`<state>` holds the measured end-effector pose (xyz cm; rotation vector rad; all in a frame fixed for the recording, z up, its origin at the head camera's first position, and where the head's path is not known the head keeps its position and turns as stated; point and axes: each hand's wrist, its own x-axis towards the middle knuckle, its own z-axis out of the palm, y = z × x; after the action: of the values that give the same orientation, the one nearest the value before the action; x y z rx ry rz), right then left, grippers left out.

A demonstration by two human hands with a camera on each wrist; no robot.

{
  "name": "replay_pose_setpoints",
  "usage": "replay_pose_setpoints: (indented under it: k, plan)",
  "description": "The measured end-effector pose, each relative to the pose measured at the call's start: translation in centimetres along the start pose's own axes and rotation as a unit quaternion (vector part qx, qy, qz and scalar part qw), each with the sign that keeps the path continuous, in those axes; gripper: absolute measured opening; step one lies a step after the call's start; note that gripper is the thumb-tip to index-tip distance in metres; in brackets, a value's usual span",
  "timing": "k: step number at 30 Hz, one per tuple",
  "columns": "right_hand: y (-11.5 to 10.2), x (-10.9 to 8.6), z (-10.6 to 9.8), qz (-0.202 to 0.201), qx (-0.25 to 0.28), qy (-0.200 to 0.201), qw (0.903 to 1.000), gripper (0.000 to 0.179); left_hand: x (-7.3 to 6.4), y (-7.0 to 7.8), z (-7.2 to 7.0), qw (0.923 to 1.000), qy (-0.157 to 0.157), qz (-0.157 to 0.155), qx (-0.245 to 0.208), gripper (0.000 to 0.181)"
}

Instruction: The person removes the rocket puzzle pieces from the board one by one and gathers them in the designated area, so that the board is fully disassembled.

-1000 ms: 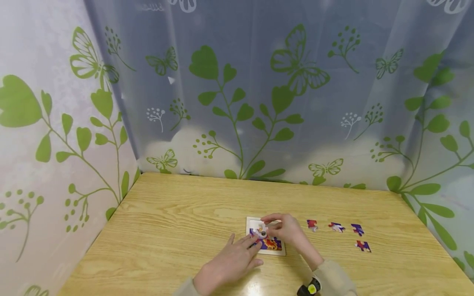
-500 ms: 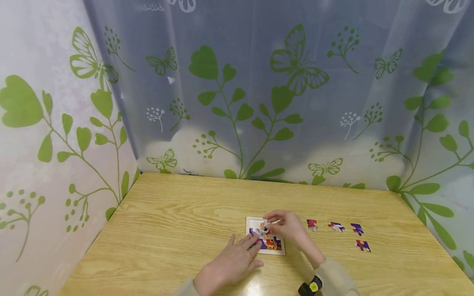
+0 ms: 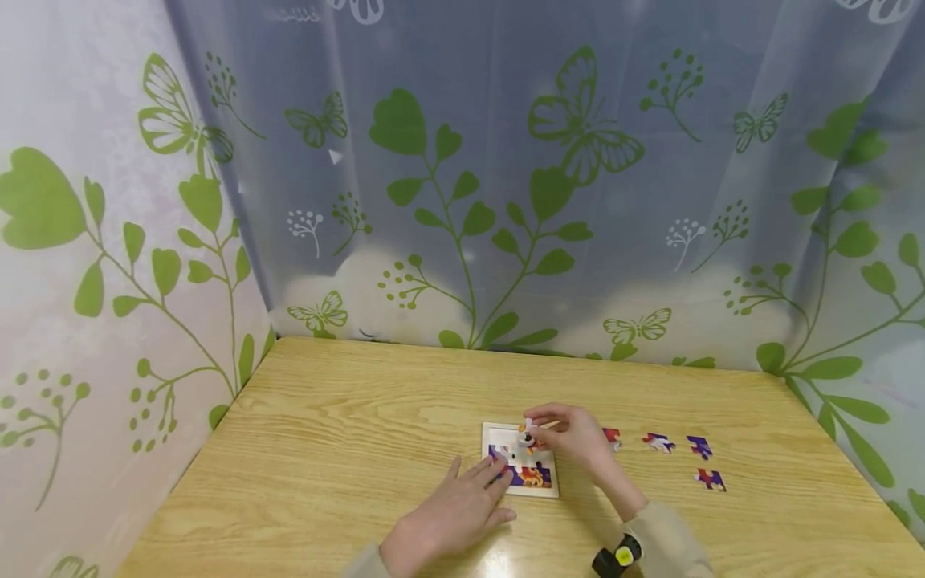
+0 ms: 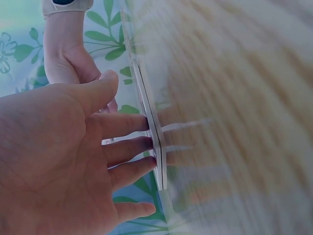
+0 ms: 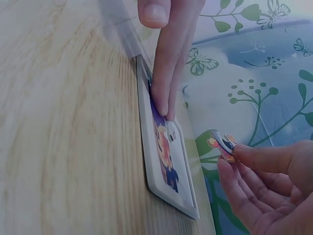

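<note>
Fingertips of the right hand [image 3: 571,437] pinch a puzzle piece [image 3: 528,434], lifted just above the white tray [image 3: 495,434] on the table [image 3: 325,449]. Left hand [image 3: 451,518] lies flat, straight fingers [image 5: 164,73] pressing the tray's assembled lower part. Four loose pieces [image 3: 658,442] lie to the right.

Left hand [image 3: 448,514] flat, right hand [image 3: 574,437] pinching.

Soft even light, wrist views seemingly blurred
</note>
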<state>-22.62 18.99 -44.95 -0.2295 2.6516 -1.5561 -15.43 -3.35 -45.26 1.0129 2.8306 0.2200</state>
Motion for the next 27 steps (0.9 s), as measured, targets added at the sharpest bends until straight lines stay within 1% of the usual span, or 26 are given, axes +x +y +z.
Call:
replay_pose_setpoints:
  k: [5,10,13,17,21,27]
  plan:
    - [0.0,-0.6,-0.8,0.01,0.024,0.001,0.9997,0.026,-0.1,0.1,-0.1,1.0,0.001,0.0,0.0,0.06]
    - [0.8,-1.2,-2.0,0.004,0.022,0.008,0.9997,0.027,-0.2,0.2,-0.1,1.0,0.004,0.001,0.004,0.061]
    - [1.4,-1.7,-2.9,0.009,0.024,0.01,0.9996,0.028,-0.2,0.2,-0.1,1.0,0.003,0.0,0.001,0.062]
    - [2.1,-2.4,-4.1,0.023,0.029,0.012,0.9992,0.031,-0.2,0.2,-0.2,1.0,0.003,0.001,-0.005,0.061]
    - [2.9,-3.2,-5.5,0.032,0.023,0.02,0.999,0.034,-0.2,0.2,-0.2,1.0,0.001,0.003,-0.009,0.061]
    - [3.8,-4.6,-8.0,0.05,0.022,0.018,0.9983,0.04,-0.2,0.1,-0.1,1.0,0.003,0.003,-0.006,0.061]
